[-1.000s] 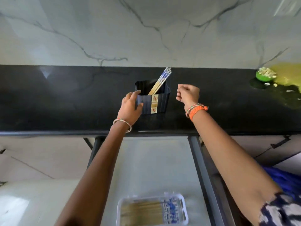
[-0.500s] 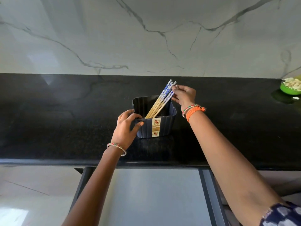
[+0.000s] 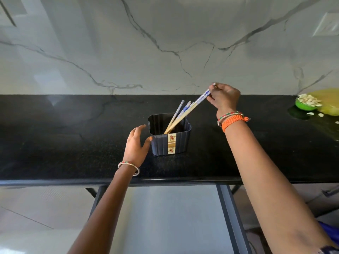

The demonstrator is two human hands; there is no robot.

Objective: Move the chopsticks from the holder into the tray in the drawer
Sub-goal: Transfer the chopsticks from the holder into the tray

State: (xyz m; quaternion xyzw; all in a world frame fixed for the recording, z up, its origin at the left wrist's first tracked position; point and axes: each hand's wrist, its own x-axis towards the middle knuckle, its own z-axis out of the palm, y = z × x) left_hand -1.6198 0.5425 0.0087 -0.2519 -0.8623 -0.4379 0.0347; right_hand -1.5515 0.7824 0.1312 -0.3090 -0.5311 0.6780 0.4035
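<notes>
Your right hand (image 3: 224,98) pinches the chopsticks (image 3: 185,114) at their patterned tops, long axis slanting from 2 o'clock down to 8 o'clock into the holder (image 3: 170,143), beside your open left hand (image 3: 136,143).

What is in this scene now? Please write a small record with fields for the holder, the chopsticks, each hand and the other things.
holder: dark blue ribbed plastic holder, upright on the black stone counter
chopsticks: wooden chopsticks with blue-and-white patterned tops, leaning right out of the holder
right hand: right hand pinches the patterned tops of some chopsticks, partly lifted
left hand: left hand, fingers spread, thumb at the holder's left wall
other: green bowl at far right
tray: not in view
</notes>
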